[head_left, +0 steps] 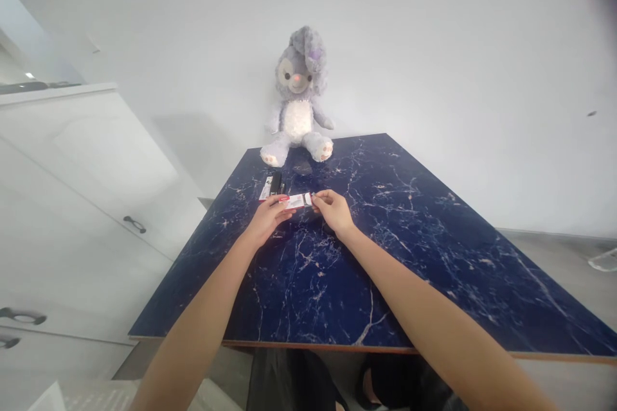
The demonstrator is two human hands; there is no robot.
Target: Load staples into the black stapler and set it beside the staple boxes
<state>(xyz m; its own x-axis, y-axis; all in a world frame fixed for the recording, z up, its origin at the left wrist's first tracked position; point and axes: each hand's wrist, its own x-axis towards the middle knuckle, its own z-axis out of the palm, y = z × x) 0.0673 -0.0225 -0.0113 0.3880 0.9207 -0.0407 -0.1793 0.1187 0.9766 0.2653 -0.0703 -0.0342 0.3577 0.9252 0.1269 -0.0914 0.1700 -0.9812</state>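
Both my hands hold a small white tube (299,200) with red print, just above the dark blue marble table (409,257). My left hand (267,218) grips the tube's left part with its fingers curled over it. At the tube's right end, my right hand (333,212) pinches what looks like the cap. A flat black and white pack (272,186) lies on the table just beyond my left hand.
A grey and white plush rabbit (299,99) sits at the table's far edge against the white wall. White cabinets with dark handles (135,224) stand to the left. The table's wooden front edge (337,348) runs across near me.
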